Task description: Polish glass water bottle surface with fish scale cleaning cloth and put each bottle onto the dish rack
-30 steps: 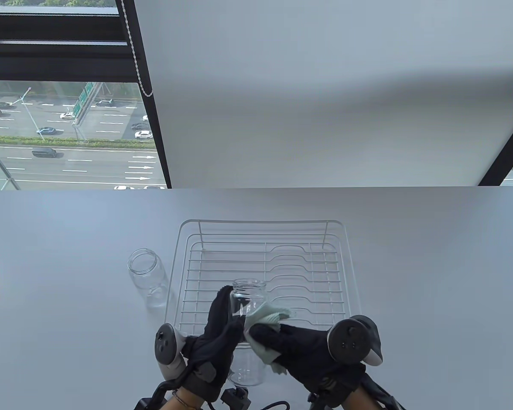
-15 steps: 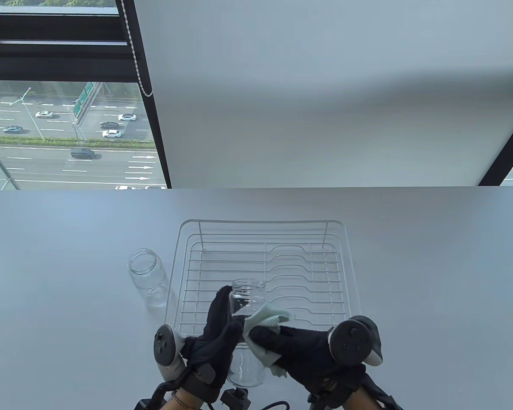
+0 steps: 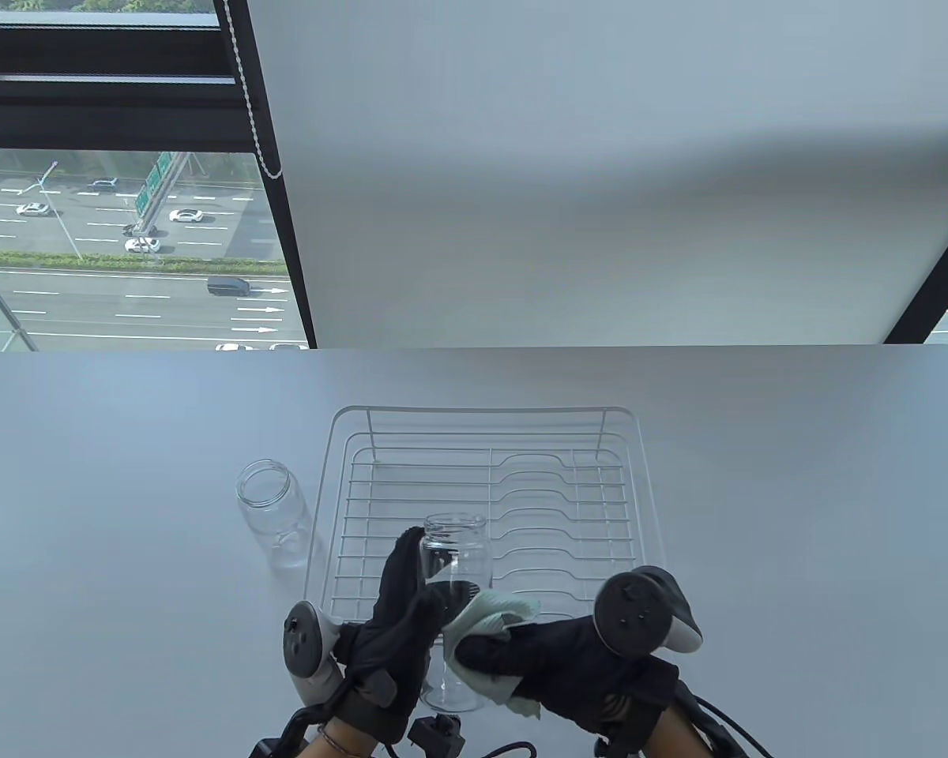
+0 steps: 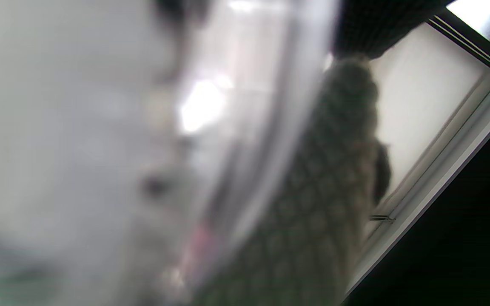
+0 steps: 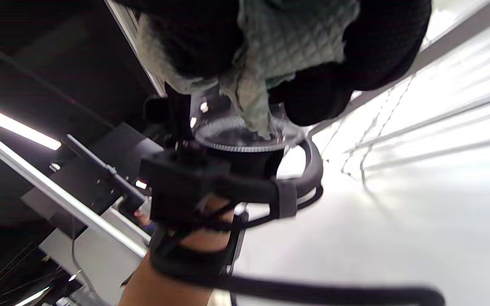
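At lower centre of the frame, my left hand (image 3: 399, 624) gripped the bottle (image 3: 457, 584), fingers curled round its left side, holding it raised over the rack's near edge. My right hand (image 3: 545, 659), clenched on the cloth (image 3: 482, 632), had slid lower down the glass than a second earlier, the bottle tipping slightly left; I judged polishing still under way. Left of centre, a second bottle (image 3: 272, 513) stood on the table (image 3: 758, 513), just beside the rack (image 3: 486, 493), awaiting its turn. The rack held nothing, and nothing obstructed placement.
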